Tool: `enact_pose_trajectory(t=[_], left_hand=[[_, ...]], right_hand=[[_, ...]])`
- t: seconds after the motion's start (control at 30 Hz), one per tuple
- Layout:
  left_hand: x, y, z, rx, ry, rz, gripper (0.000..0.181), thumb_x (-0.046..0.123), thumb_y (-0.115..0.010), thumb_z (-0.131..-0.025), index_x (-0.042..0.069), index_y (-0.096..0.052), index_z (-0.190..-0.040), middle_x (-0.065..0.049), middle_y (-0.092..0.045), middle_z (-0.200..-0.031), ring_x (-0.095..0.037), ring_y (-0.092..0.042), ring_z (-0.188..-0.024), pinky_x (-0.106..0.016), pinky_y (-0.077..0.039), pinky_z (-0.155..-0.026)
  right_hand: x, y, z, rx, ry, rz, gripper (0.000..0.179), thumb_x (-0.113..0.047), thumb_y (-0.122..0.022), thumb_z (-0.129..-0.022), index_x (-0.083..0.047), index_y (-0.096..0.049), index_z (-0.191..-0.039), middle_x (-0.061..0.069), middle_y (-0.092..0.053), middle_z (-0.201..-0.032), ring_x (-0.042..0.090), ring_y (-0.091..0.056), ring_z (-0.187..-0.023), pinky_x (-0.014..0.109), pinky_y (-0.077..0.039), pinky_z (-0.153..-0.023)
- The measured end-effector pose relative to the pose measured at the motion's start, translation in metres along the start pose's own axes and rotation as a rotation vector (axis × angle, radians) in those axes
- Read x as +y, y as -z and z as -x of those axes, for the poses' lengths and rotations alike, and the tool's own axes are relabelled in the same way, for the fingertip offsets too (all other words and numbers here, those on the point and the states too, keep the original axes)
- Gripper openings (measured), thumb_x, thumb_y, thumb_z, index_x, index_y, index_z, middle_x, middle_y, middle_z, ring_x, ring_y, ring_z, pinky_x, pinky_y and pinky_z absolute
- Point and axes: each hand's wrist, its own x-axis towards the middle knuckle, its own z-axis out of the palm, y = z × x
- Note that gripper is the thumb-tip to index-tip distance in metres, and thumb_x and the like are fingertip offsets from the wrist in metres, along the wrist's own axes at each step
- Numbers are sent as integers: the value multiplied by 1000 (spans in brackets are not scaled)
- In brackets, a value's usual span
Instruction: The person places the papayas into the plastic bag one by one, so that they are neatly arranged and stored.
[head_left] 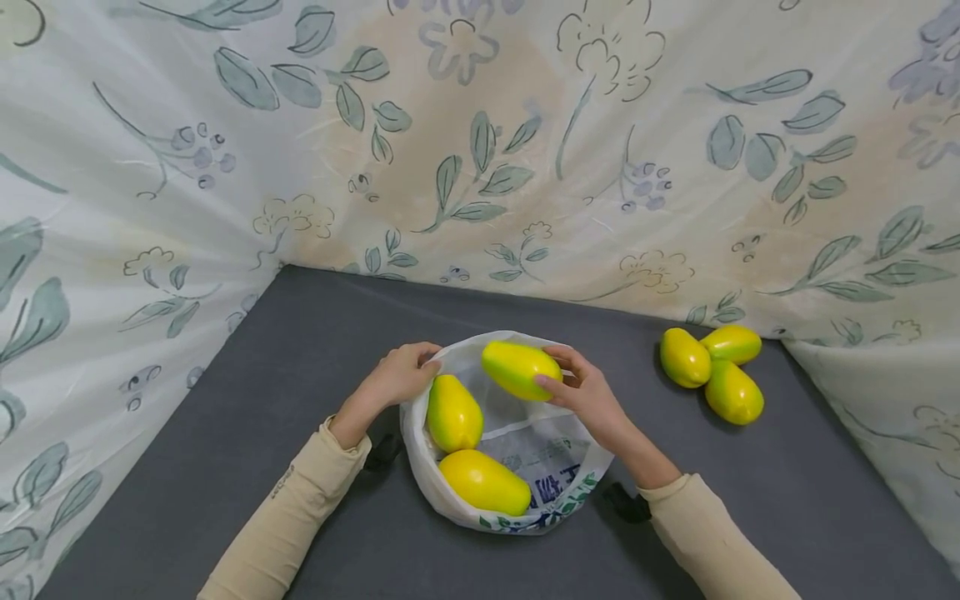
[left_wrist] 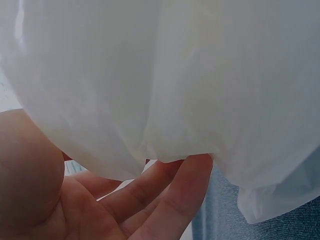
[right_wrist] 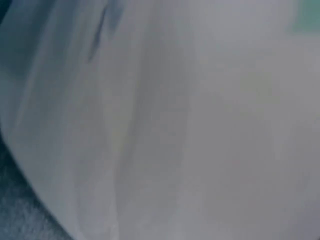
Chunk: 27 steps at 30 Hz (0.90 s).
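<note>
A white plastic bag [head_left: 416,467] with printed leaves and lettering stands with its mouth spread wide. My left hand [head_left: 397,375] pinches the bag's rim at the upper left; its fingers [left_wrist: 187,187] show against the white plastic in the left wrist view. In my right hand [head_left: 591,398] is a yellow-green papaya [head_left: 517,369], held between thumb and fingers over the bag's far right part. Two more papayas lie inside the bag, one upright-looking papaya [head_left: 454,414] at the left and one papaya [head_left: 486,482] nearer the front. Bag plastic [right_wrist: 165,130] fills most of the right wrist view.
To the right on the dark grey table [head_left: 187,492], three papayas sit together: one at the left [head_left: 685,357], one behind [head_left: 732,343] and one in front [head_left: 734,392]. A floral-patterned cloth [head_left: 465,192] hangs around the table's back and sides.
</note>
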Motion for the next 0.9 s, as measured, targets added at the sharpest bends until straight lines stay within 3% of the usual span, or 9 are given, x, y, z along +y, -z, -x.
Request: enact_pose_trajectory(t=[0.47,0.9], left_hand=[[-1,-1,0,10,-9,16,40,21,-51,-99,7,-52,-136,-16,-60,-117,-25,-62,-88,-34,-54,-67],[0,0,1,1,-11,4,40,21,-51,-99,7,-52,-137,-17,-59,-119,-27,-61,-93,-36,-54,-70]], right_hand=[[3,-19,-14,-53,-109,-67,62,-36,-65,-91,-13,-39,-142,13,-42,-137,30,-50,-113,38,-49,-89],[3,-25,-23,-121,-169,-160,60,-36,-63,-92,-10,-39,-142,15,-41,-138,31,-50,-112,38,-49,-88]])
